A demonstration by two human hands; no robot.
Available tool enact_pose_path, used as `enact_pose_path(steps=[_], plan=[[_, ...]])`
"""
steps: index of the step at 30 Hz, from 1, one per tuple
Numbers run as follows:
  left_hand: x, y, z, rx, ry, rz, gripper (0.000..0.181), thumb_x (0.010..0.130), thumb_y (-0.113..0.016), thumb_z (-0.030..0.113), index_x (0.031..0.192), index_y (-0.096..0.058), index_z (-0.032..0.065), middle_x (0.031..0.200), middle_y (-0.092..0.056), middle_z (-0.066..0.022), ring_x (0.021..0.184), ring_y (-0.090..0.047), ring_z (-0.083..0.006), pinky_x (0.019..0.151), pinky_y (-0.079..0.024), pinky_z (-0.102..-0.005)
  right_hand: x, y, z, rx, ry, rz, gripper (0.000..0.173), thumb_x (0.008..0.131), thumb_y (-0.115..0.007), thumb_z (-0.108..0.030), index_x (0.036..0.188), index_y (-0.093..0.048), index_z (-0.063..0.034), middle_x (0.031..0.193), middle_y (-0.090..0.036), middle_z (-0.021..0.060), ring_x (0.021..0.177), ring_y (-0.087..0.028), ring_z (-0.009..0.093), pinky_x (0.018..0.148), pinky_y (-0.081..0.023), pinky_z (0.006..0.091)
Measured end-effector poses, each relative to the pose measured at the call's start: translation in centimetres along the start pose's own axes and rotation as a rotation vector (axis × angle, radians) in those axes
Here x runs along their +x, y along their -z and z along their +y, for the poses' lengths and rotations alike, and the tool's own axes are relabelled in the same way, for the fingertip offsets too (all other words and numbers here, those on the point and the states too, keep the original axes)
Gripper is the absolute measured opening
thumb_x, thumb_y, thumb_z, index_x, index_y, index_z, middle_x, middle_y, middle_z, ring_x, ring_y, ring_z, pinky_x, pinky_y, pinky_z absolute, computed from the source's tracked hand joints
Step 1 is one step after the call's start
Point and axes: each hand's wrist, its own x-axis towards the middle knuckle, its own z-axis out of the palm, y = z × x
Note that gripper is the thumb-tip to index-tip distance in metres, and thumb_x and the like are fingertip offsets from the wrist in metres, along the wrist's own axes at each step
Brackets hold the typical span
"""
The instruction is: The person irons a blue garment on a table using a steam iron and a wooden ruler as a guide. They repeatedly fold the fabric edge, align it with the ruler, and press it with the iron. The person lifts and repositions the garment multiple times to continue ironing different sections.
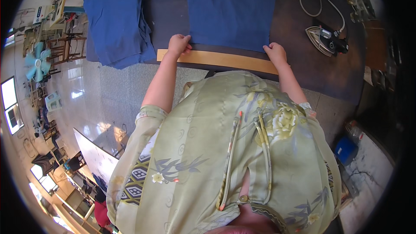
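A blue fabric panel (231,9) lies spread on the dark-covered table before me. Its near left corner is pinched in my left hand (179,45), between thumb and fingers. At the near right corner my right hand (276,53) grips the same edge. Just below that edge a flat, pale brown strip (224,60) runs along the table's front, passing beneath both wrists. To the left, a stack of blue fabric pieces (117,19) hangs slightly over the front edge.
A steam iron (326,40) rests at the right of the table (312,74), its hose (302,3) looping away behind it. On the left stand a wooden stool (66,48) and a blue fan (38,61). A person in red (102,213) is at the lower left.
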Motion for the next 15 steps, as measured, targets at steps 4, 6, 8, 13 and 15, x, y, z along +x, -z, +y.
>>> enact_pose_path(steps=[4,6,8,13,15], plan=[[-0.3,-0.3,0.6,0.157,-0.031,0.037,0.029,0.095,-0.063,0.028,0.089,-0.065,-0.0007,0.063,-0.068,-0.0101,0.047,-0.063,-0.0169,0.043,-0.048,-0.0303,0.2,-0.2,0.4,0.010,-0.009,-0.006,0.039,0.085,-0.069,-0.043,0.091,-0.069,-0.0043,0.079,-0.068,0.0167,0.080,-0.068,0.033,0.074,-0.050,0.0431],[-0.4,-0.4,0.4,0.218,-0.068,0.065,0.030,0.094,-0.064,0.029,0.087,-0.065,-0.0002,0.062,-0.067,-0.0098,0.047,-0.063,-0.0171,0.047,-0.050,-0.0309,0.1,0.2,-0.2,0.010,-0.034,-0.038,0.039,0.084,-0.070,-0.044,0.093,-0.069,-0.0056,0.084,-0.069,0.0164,0.083,-0.068,0.033,0.076,-0.051,0.0440],[-0.5,-0.6,0.2,0.243,-0.108,0.094,0.030,0.093,-0.065,0.029,0.083,-0.063,0.0007,0.060,-0.066,-0.0091,0.046,-0.062,-0.0165,0.047,-0.049,-0.0307,-0.4,1.1,-1.3,-0.120,-0.029,0.021,0.033,0.085,-0.070,-0.038,0.099,-0.067,-0.0078,0.094,-0.067,0.0152,0.090,-0.066,0.033,0.079,-0.052,0.0445],[-0.6,-0.9,-0.1,0.266,-0.169,0.156,0.035,0.093,-0.066,0.031,0.074,-0.060,0.0021,0.054,-0.062,-0.0074,0.042,-0.058,-0.0140,0.043,-0.046,-0.0294,-2.2,1.4,-7.0,-0.144,0.605,0.292,0.029,0.084,-0.065,-0.014,0.113,-0.062,-0.0132,0.110,-0.056,0.0101,0.106,-0.058,0.031,0.087,-0.051,0.0457],[-0.7,-0.8,0.1,0.325,-0.115,0.129,0.032,0.092,-0.066,0.033,0.082,-0.061,0.0031,0.060,-0.065,-0.0090,0.050,-0.063,-0.0192,0.053,-0.050,-0.0338,-2.7,0.4,-9.2,-0.147,0.747,0.038,0.033,0.085,-0.061,-0.011,0.118,-0.062,-0.0153,0.112,-0.056,0.0098,0.109,-0.056,0.030,0.090,-0.050,0.0436]])
